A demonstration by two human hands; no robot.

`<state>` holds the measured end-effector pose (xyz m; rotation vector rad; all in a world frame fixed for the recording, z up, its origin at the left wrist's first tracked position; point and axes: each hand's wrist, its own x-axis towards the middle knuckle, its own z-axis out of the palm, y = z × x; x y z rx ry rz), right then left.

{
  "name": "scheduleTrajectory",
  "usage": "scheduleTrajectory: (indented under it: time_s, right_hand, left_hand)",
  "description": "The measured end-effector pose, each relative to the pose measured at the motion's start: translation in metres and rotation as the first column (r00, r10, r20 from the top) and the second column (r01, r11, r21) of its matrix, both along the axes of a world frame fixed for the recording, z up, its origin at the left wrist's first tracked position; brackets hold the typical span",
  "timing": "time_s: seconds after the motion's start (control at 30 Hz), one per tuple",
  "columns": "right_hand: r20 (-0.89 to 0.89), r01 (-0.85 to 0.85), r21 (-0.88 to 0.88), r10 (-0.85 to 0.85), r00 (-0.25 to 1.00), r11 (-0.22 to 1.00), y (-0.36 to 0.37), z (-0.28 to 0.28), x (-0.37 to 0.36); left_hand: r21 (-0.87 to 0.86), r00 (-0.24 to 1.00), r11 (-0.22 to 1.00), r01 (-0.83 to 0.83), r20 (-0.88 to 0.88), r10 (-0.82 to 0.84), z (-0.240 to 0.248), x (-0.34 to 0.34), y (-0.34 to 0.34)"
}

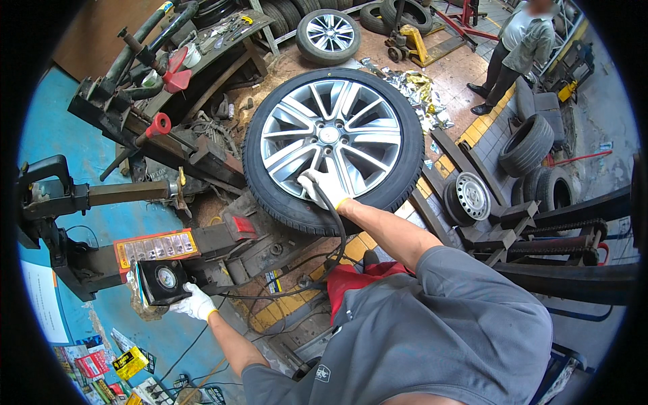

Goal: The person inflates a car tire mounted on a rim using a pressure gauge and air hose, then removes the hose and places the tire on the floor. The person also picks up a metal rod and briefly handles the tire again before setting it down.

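Note:
A large tyre on a silver multi-spoke alloy wheel lies face up on the machine in front of me. My right hand, in a white glove, is closed on a black air hose at the near part of the rim. The hose end is hidden by the fingers. At lower left, my left hand, also gloved, grips the lower corner of a black box with a round pressure gauge. The box is fixed to the machine's side, below an orange-and-red label plate.
Machine arms with red handles rise at left. A cluttered workbench stands behind them. Another wheel lies beyond the tyre. A bare steel wheel and loose tyres are at right. A person stands at far right.

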<state>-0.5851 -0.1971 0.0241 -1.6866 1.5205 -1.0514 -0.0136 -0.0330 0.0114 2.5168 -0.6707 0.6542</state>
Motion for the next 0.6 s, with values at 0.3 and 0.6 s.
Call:
scheduleTrajectory:
  time_s: [0.3,0.6]
  right_hand:
    - [0.003,-0.003,-0.007,0.003,1.0,1.0,0.001,0.002,0.0]
    - [-0.002,-0.001,-0.019,0.001,1.0,1.0,0.002,0.005,-0.001]
  left_hand:
    - [0.0,1.0,1.0,0.009,-0.004,-0.009,0.003,-0.001,0.002]
    - [-0.037,0.996,0.999,0.03,-0.088,-0.034,0.016,-0.016,0.001]
